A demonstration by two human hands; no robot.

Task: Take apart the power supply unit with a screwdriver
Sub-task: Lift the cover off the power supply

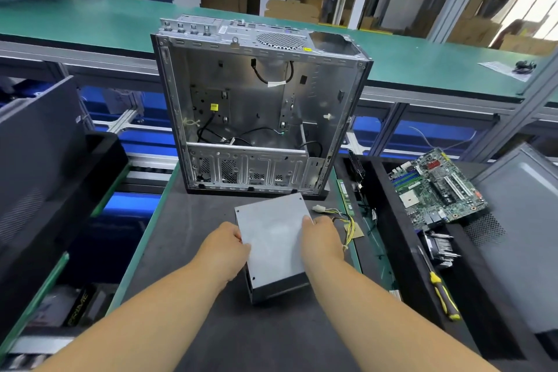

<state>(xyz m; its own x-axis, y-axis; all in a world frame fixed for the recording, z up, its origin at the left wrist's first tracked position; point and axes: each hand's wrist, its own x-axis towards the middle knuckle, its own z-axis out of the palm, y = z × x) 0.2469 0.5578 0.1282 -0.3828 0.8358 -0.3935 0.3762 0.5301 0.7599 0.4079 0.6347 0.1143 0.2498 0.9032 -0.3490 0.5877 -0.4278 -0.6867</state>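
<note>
Hands [273, 246] gripping power supply unit [271, 238] sides

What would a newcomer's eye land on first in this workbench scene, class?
First, the two hands, left hand and right hand, gripping the sides of a grey metal power supply box at centre foreground. Behind it stands an emptied silver computer case. To the right lie a green motherboard and a yellow-and-black-handled screwdriver, untouched.
</note>
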